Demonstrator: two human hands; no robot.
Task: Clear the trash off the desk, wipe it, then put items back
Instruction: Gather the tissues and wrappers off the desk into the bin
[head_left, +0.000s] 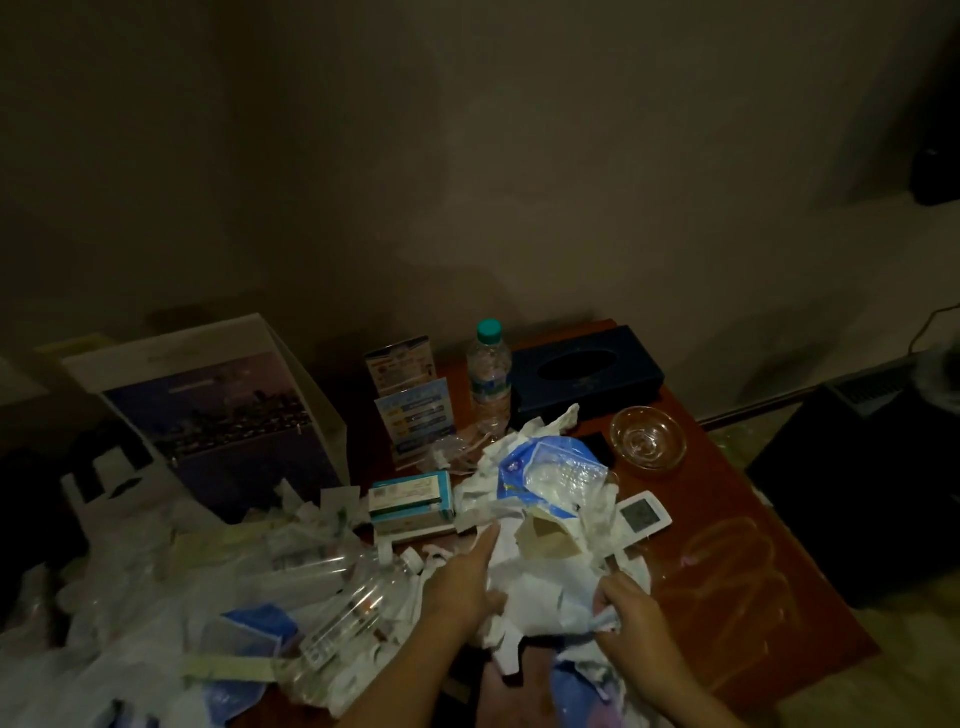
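Closest in: left hand spread flat, fingers straight, pressing on heap of crumpled white paper at front-middle of desk. Right hand curled, pinching a wad of same paper, just right of left hand, near front edge.

Heap stretching from front edge to desk centre, topped with blue-and-white plastic wrapper.

White remote with small screen, touching right side of heap.

Glass bowl upright beyond remote, toward right edge, apart from heap.

Dark tissue box at back right corner.

Water bottle, green cap, upright just left of tissue box, near back edge.

Two leaflet stands upright left of water bottle, one behind the other.

Teal-and-white carton lying at left side of heap, touching it.

Left edge of desk hidden under clutter: clear empty bottles on their sides, plastic bags, paper scraps. Cannot tell which of these sit on desk and which off it.

Printed poster leaning against wall at far left.

Bare right half of desk showing smeared streaks.

Dark boxy unit on floor, right of desk.

Very dim light; labels unreadable.
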